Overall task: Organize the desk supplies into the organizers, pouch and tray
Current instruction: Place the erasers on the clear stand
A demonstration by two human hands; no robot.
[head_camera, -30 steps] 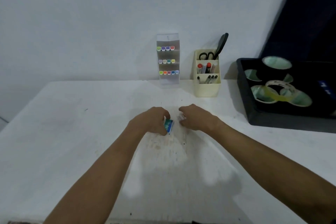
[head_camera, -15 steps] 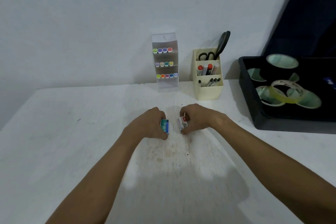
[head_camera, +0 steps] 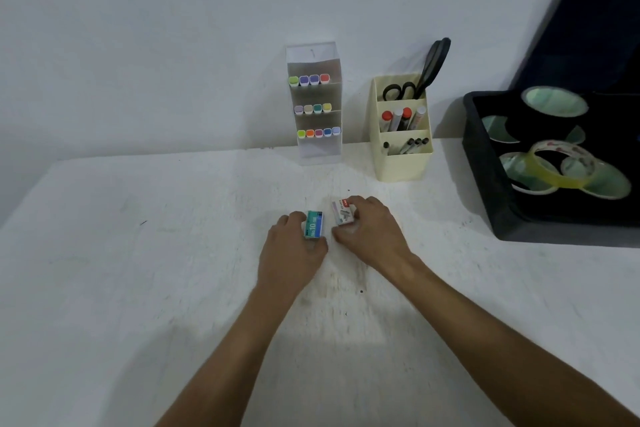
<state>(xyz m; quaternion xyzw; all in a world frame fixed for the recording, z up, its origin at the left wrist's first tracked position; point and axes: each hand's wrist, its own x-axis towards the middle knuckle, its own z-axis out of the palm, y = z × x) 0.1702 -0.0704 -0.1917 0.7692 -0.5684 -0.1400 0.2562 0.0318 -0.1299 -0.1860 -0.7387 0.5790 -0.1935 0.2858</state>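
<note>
Both forearms are bare to the frame's edge; no sleeves, rings or watch.

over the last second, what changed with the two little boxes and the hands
Both hands turned their boxes face up: the left hand shows the green box label, the right hand the white and red box. Each stays gripped, close together. The marker rack, cream organizer and black tray are unchanged.

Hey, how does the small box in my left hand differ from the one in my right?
The small teal box, printed "No.10", is in the left hand; the small white box with red print is in the right hand and lies farther back. Both are similar-sized and pinched.
</note>
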